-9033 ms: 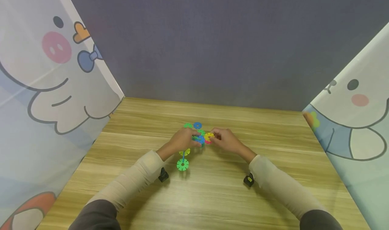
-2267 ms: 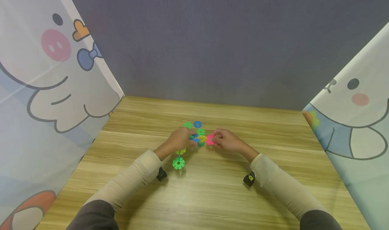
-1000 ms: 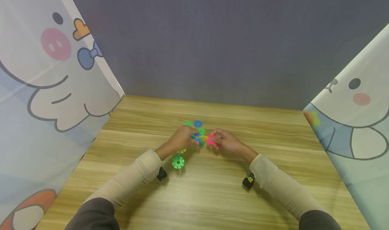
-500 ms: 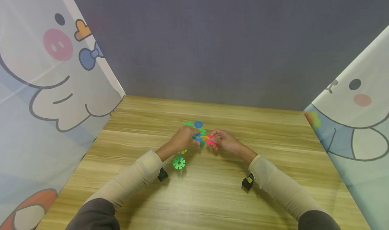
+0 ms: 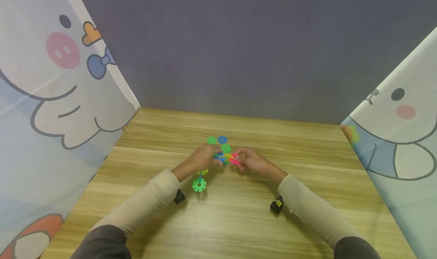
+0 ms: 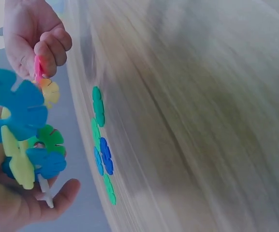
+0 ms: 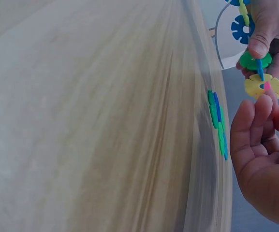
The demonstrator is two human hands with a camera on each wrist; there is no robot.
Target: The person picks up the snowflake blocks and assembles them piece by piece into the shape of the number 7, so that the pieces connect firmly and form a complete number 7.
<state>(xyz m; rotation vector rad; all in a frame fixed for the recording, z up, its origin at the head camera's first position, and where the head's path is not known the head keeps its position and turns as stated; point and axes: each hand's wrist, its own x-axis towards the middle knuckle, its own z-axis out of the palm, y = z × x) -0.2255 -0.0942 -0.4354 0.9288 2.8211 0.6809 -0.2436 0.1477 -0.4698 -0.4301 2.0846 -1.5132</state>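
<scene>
My left hand [image 5: 199,160] grips a chain of interlocking snowflake discs above the table. In the left wrist view the chain shows a large blue disc [image 6: 23,108], a pale yellow disc [image 6: 17,159] and a green disc [image 6: 51,139]. Its near end hangs below the left hand in the head view, ending in a bright green disc [image 5: 199,185]. My right hand [image 5: 252,161] pinches a pink disc [image 5: 234,160] between thumb and fingers. That pink disc meets a yellow disc [image 7: 255,88] at the chain's right end; how deep their slots engage is hidden by fingers.
Loose discs lie flat on the wooden table [image 5: 239,221] just beyond the hands: a green disc [image 5: 211,140], a blue disc [image 5: 222,139] and another green disc [image 5: 225,148]. A dark wall panel [image 5: 239,54] stands behind, with cartoon-printed sheets on both sides.
Nine seconds ago the right hand was at the yellow disc, with pink showing beneath; now it pinches the pink one, yellow being on the chain side. Lately the right hand has shifted slightly left.
</scene>
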